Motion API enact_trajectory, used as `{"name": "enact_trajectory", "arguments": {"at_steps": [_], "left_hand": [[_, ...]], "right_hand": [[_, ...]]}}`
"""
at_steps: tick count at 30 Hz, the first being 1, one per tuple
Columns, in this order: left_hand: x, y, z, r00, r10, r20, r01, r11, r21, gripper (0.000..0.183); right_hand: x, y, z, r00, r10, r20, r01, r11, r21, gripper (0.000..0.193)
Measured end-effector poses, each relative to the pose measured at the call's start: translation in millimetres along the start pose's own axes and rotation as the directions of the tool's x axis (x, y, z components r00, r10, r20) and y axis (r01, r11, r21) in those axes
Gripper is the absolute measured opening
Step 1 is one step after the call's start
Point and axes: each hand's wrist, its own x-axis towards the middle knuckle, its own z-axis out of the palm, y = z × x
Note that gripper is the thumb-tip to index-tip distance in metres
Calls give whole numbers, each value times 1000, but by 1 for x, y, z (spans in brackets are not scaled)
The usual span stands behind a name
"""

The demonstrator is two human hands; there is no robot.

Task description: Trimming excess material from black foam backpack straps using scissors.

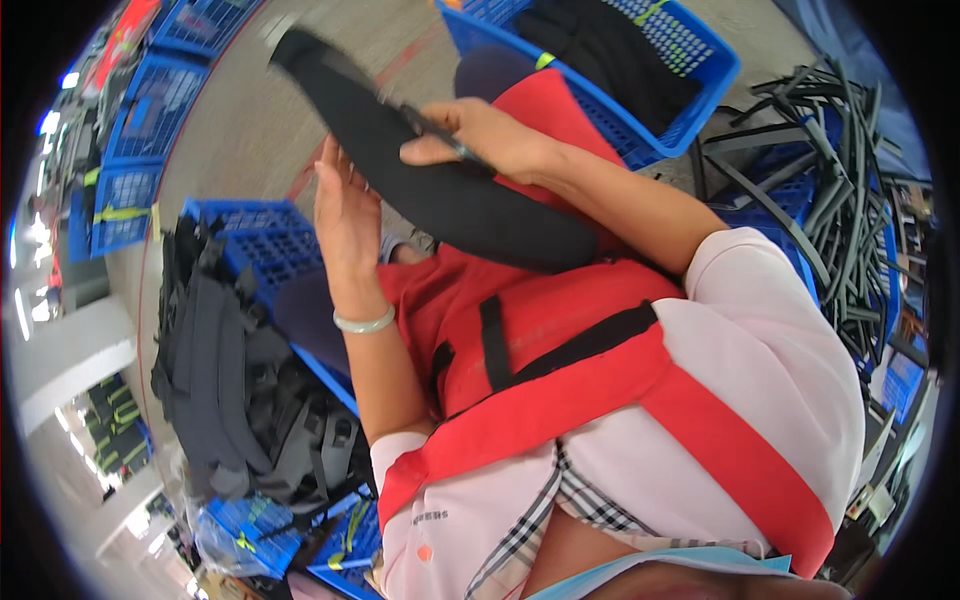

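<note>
A long, curved black padded strap (430, 195), apparently a backpack shoulder strap, lies slantwise in front of me above my lap. My right hand (490, 135) is closed on it, thumb pressed on its upper face. Along that hand runs a slim dark piece (447, 133); whether it is a tool or part of the strap I cannot tell. My left hand (348, 215) is at the strap's near-left edge, fingers stretched out and touching it, some partly hidden behind it. The strap's far end is blurred.
At the far right a blue crate (690, 130) holds black padded pieces (610, 65). Dark backpacks (220, 370) pile up on the left beside a blue basket (265, 225). Long dark strips (840, 200) heap over a crate on the right. My red apron (560, 300) covers my lap.
</note>
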Motion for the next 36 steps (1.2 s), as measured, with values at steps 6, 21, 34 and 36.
{"name": "enact_trajectory", "arguments": {"at_steps": [6, 21, 34, 36], "left_hand": [[-7, -26, -38, 985, -163, -53, 171, 960, 221, 42], [-4, -62, -43, 945, -251, -209, 323, 813, 485, 29], [-94, 45, -114, 718, 648, -253, -192, 535, 823, 13], [-124, 79, -129, 622, 633, -461, -269, 726, 633, 12]], "right_hand": [[12, 6, -128, 800, -151, -581, 492, 719, 491, 14], [35, 160, -252, 620, 174, -765, 71, 959, 275, 23], [96, 44, -155, 973, -108, -202, 20, 918, -395, 28], [85, 27, -127, 951, -224, -212, 24, 739, -673, 29]]}}
